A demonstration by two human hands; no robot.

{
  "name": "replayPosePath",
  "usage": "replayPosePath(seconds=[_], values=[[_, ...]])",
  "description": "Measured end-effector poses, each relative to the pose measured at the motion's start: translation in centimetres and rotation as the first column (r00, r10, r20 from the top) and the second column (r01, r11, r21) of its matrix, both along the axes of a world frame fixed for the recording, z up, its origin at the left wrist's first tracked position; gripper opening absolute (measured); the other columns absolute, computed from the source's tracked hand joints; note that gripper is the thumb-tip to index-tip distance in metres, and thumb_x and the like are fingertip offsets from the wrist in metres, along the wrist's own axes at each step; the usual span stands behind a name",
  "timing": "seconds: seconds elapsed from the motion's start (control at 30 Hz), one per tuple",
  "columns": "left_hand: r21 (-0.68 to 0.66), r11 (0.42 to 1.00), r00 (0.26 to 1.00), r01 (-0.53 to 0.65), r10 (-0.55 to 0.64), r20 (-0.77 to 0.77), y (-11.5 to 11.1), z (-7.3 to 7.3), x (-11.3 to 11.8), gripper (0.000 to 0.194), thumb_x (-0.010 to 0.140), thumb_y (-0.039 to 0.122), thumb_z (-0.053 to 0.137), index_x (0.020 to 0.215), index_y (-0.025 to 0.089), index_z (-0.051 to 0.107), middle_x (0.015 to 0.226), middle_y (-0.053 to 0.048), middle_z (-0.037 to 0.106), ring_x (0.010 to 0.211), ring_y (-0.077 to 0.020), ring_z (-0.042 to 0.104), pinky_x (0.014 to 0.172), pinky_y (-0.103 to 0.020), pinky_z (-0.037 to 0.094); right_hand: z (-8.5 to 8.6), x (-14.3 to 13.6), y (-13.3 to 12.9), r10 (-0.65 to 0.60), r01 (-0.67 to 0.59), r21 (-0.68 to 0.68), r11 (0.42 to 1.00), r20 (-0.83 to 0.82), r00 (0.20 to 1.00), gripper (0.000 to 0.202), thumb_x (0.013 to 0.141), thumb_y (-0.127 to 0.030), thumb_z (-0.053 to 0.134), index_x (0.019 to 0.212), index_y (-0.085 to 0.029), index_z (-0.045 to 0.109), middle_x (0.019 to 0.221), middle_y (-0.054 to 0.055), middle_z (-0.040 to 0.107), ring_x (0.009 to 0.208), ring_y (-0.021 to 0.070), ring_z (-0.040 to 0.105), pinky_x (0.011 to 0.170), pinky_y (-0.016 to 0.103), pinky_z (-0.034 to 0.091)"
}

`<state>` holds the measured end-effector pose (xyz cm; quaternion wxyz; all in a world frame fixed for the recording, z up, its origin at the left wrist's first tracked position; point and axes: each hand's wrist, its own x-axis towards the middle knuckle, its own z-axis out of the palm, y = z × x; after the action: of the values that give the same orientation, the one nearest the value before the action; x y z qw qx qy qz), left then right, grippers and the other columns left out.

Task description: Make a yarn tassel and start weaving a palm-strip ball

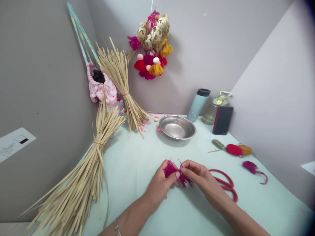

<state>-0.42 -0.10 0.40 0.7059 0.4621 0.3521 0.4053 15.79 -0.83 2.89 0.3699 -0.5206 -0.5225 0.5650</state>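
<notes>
A magenta yarn tassel [183, 180] with loose, frayed strands is between my two hands, above the pale green table. My left hand [162, 182] is closed on it, thumb pressed across the strands. Fingertips of my right hand [197, 172] pinch at the tassel's right side, where a thin strand of yarn sticks up. Partly hidden behind my right hand lie red-handled scissors [231, 186], with only the handle loops showing.
Bundles of dry straw strips [94, 160] fill the left side. A metal bowl [177, 127], blue tumbler [199, 105], green bottle [215, 106] and phone [222, 120] stand behind. Red yarn [233, 149] and magenta yarn [250, 166] lie right. Tasselled ornaments [154, 46] hang on the wall.
</notes>
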Motion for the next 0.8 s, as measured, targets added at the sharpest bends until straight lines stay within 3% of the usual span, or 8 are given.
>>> replayPosePath(seconds=[0.13, 0.4, 0.57, 0.7, 0.8], values=[[-0.005, 0.999, 0.999, 0.053, -0.053, -0.009, 0.0, 0.2, 0.0, 0.02, 0.079, 0.028, 0.067, 0.091, 0.016, 0.056, 0.077, 0.0, 0.057, 0.069, -0.012, 0.051, 0.071, -0.026, 0.042, 0.6, 0.0, -0.2, 0.044, -0.046, 0.035, 0.998, 0.051, 0.998, 0.031, 0.086, -0.048, 0.059, 0.08, -0.018, 0.061, 0.066, -0.001, 0.054, 0.062, 0.0132, 0.042, 0.059, 0.026, 0.033], [-0.011, 0.999, 0.999, -0.033, 0.033, 0.028, 0.2, 0.3, -0.1, 0.015, 0.081, 0.029, 0.064, 0.081, 0.016, 0.056, 0.072, 0.002, 0.053, 0.067, -0.0113, 0.051, 0.071, -0.025, 0.041, 1.2, 0.8, 0.0, -0.027, -0.004, 0.142, 0.99, 0.215, 0.976, 0.028, 0.092, -0.047, 0.049, 0.085, -0.021, 0.057, 0.073, -0.002, 0.047, 0.07, 0.015, 0.041, 0.065, 0.027, 0.033], [-0.014, 0.998, 0.998, -0.064, 0.064, 0.009, 0.2, 0.0, -0.1, 0.02, 0.085, 0.035, 0.062, 0.084, 0.016, 0.057, 0.072, 0.001, 0.054, 0.069, -0.0115, 0.051, 0.073, -0.025, 0.041, 1.2, 0.8, -0.1, 0.1, -0.137, 0.123, 0.983, 0.274, 0.957, 0.035, 0.095, -0.047, 0.042, 0.077, -0.02, 0.055, 0.074, -0.001, 0.05, 0.072, 0.0158, 0.044, 0.067, 0.028, 0.036], [-0.01, 0.997, 0.996, -0.081, 0.082, 0.032, 0.2, -0.3, 0.1, 0.024, 0.087, 0.04, 0.059, 0.084, 0.016, 0.056, 0.074, 0.001, 0.054, 0.069, -0.0117, 0.05, 0.074, -0.025, 0.041, 0.8, 0.5, -0.1, 0.184, -0.207, 0.092, 0.974, 0.209, 0.96, 0.027, 0.09, -0.043, 0.053, 0.079, -0.019, 0.057, 0.076, 0.002, 0.06, 0.073, 0.0172, 0.052, 0.069, 0.029, 0.039], [-0.04, 0.996, 0.995, -0.086, 0.088, 0.053, 0.2, -0.3, 0.1, 0.025, 0.088, 0.042, 0.056, 0.085, 0.016, 0.055, 0.077, 0.0, 0.056, 0.069, -0.012, 0.05, 0.074, -0.027, 0.042, 0.7, 0.2, -0.1, 0.155, -0.179, 0.102, 0.978, 0.21, 0.965, 0.02, 0.087, -0.036, 0.058, 0.078, -0.019, 0.057, 0.076, 0.002, 0.065, 0.073, 0.0175, 0.055, 0.069, 0.029, 0.041]])
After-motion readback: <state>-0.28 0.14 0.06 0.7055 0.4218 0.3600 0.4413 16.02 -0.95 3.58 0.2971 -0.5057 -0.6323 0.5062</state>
